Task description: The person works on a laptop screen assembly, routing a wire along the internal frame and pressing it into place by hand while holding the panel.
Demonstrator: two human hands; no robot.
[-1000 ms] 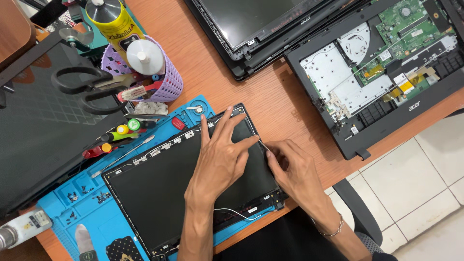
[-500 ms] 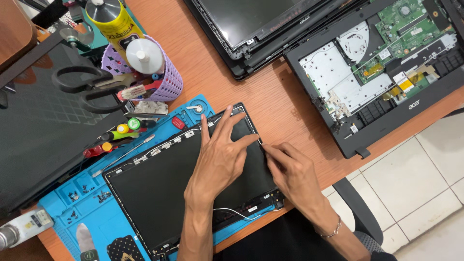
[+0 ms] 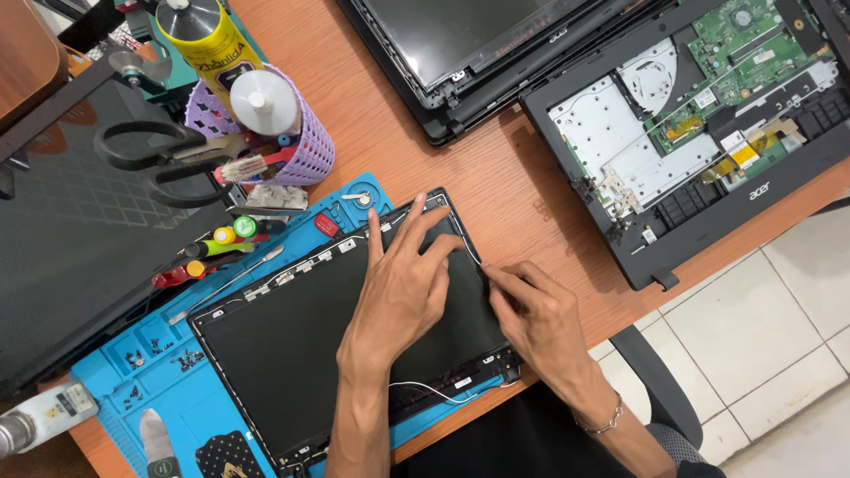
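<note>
Right grip [image 3: 518, 296] pinches lid edge [image 3: 469, 257]; left hand [image 3: 403, 288] lies flat.

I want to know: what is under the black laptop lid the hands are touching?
A blue mat lies under the lid, showing at its left and top edges. The left hand and right hand cover part of the lid.

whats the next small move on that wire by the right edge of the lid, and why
Probably keep the left hand pressed flat on the black laptop lid and let the right hand slide its pinch a little further along the thin wire. The fingertips meet right at the lid's right edge, where the wire runs, and the lid lies on the blue mat with only the flat hand steadying it.
</note>
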